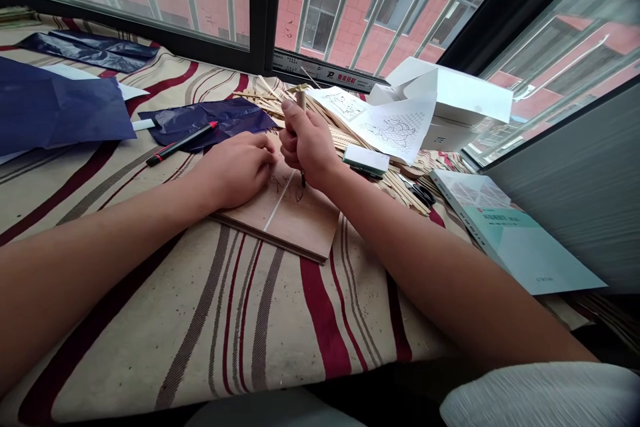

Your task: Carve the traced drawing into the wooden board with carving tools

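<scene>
A flat wooden board (305, 230) lies on the striped cloth, with dark drawn lines and a pale stripe across its face. My left hand (237, 170) rests on the board's left part, fingers curled and pressing it down. My right hand (310, 143) is closed in a fist around a carving chisel (301, 99), held upright. Its light wooden handle sticks out above the thumb, and its dark tip meets the board among the drawn lines. The fist covers the middle of the tool.
A black and red marker (183, 144) and dark blue carbon paper (215, 119) lie to the left. Behind are thin wooden strips (345, 139), drawn-on paper (395, 123), a green-and-white eraser-like block (366, 160) and a white box (465, 97). Scissors (424, 195) and a book (525, 233) are right.
</scene>
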`<state>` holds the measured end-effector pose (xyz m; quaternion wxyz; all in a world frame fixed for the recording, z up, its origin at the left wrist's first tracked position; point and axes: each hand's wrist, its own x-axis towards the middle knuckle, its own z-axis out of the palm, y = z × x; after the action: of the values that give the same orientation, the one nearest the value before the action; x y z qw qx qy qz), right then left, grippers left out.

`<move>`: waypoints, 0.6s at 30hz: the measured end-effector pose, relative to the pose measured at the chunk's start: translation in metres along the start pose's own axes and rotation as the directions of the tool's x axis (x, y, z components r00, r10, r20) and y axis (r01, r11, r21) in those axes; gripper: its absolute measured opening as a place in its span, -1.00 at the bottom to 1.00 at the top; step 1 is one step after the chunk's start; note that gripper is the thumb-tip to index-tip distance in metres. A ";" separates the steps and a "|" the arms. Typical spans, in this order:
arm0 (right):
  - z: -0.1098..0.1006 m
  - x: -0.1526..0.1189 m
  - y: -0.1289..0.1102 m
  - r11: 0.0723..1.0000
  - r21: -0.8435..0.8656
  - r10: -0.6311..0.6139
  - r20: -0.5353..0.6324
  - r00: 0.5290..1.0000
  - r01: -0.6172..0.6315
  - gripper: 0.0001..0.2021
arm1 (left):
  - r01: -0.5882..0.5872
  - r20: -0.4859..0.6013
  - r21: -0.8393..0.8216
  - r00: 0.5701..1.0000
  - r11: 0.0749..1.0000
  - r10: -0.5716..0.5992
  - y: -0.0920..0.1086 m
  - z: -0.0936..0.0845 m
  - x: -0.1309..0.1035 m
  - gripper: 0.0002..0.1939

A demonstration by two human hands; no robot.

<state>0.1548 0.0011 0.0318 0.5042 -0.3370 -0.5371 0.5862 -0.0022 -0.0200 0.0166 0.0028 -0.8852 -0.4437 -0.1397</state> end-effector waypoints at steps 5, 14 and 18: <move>-0.006 -0.004 0.001 0.999 0.044 -0.025 0.150 0.988 0.018 -0.41 | -0.008 -0.019 -0.005 1.000 1.000 0.008 0.000 0.000 0.000 -0.47; -0.014 -0.005 -0.009 0.992 0.048 0.086 0.387 0.918 -0.114 -0.40 | -0.006 0.001 0.012 1.000 1.000 0.006 -0.001 0.000 0.001 -0.45; -0.009 -0.005 -0.002 0.999 0.050 0.000 0.179 0.984 -0.009 -0.44 | 0.000 -0.009 0.021 1.000 1.000 0.001 -0.002 0.002 0.001 -0.45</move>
<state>0.1649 -0.0011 0.0313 0.4610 -0.2714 -0.5646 0.6285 -0.0024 -0.0182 0.0145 0.0141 -0.8846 -0.4449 -0.1392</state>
